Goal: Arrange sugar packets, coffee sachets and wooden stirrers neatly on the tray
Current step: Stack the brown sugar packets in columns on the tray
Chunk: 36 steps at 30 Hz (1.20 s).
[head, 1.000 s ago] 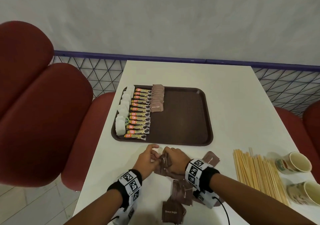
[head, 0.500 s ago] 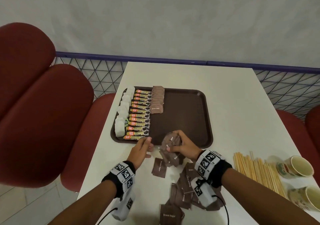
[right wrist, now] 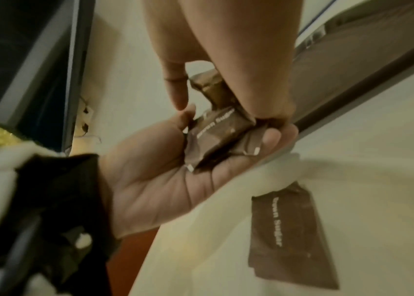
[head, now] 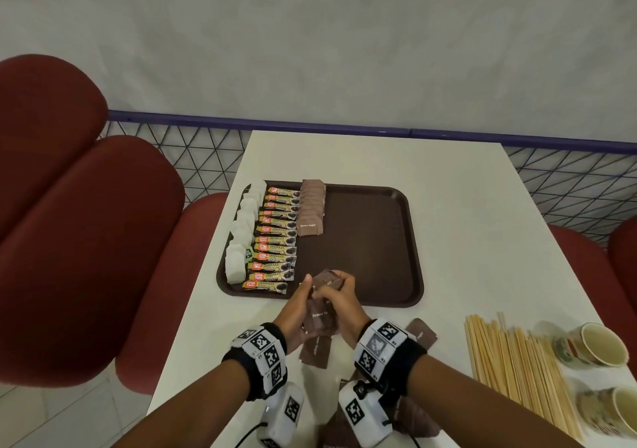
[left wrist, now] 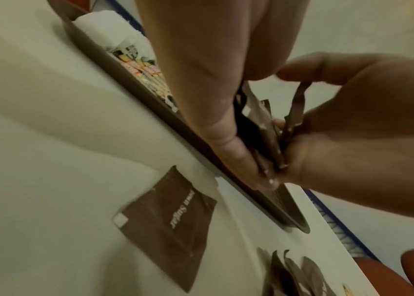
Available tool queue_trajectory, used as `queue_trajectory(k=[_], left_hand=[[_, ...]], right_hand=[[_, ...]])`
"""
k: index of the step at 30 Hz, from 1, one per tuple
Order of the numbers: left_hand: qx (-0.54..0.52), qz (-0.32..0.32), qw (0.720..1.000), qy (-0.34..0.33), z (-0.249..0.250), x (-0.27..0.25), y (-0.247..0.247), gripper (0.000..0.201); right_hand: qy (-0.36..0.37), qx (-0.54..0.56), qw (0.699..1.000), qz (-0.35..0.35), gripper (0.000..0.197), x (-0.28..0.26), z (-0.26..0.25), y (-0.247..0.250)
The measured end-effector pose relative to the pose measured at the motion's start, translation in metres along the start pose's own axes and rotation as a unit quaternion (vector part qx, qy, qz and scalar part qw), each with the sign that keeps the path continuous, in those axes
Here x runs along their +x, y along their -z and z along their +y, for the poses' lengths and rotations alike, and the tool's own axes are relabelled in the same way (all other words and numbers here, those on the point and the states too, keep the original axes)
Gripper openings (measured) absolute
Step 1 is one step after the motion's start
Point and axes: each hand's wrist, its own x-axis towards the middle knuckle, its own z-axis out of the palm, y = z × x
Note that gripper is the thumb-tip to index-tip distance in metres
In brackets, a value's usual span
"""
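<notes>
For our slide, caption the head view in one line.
Both hands, left hand and right hand, hold brown paper sugar packets beside the dark brown plastic tray.

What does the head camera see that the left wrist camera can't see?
Only the head view shows the wooden stirrers, the paper cups, the red seats and the neat row of brown sugar packets on the tray. Only the left wrist view shows, close up, the thin edges of the packets pressed between the fingers. Both show the left hand and right hand holding brown sugar packets, a loose packet on the table, and the coffee sachets.
</notes>
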Motion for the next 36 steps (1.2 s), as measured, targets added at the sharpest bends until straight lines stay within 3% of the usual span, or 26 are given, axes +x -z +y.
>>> queue_trajectory(k=[5, 9, 13, 17, 20, 26, 29, 33, 36], left_hand=[[-0.008, 0.012, 1.000, -0.005, 0.000, 0.004, 0.007, 0.045], [-0.016, 0.033, 0.999, -0.034, 0.001, 0.007, 0.009, 0.040], [-0.021, 0.039, 0.998, -0.039, 0.004, 0.009, 0.012, 0.038], [-0.019, 0.027, 0.998, -0.055, 0.009, 0.008, 0.013, 0.032], [0.004, 0.023, 0.997, -0.075, 0.011, 0.006, 0.013, 0.025], [0.016, 0.015, 0.995, -0.093, 0.011, 0.003, 0.021, 0.033], [0.012, 0.028, 0.994, -0.104, 0.012, 0.001, 0.025, 0.031], [0.011, 0.057, 0.992, -0.115, 0.016, 0.000, 0.031, 0.042], [0.004, 0.070, 0.991, -0.117, 0.020, 0.002, 0.038, 0.045]], right_hand=[[-0.010, -0.015, 0.999, -0.030, 0.051, 0.001, -0.003, 0.007], [0.039, -0.164, 0.984, -0.062, 0.057, 0.003, 0.000, 0.018], [0.103, -0.277, 0.955, -0.023, 0.070, 0.007, 0.006, 0.026], [0.101, -0.222, 0.970, -0.014, 0.042, 0.010, -0.001, 0.028], [0.106, -0.240, 0.965, -0.013, 0.018, 0.010, -0.003, 0.026], [0.136, -0.295, 0.946, 0.013, 0.012, 0.022, -0.004, 0.027], [0.130, -0.285, 0.950, -0.017, 0.002, 0.024, -0.010, 0.024], [0.119, -0.245, 0.961, -0.051, 0.019, 0.025, -0.021, 0.021], [0.119, -0.262, 0.956, -0.062, 0.012, 0.031, -0.029, 0.024]])
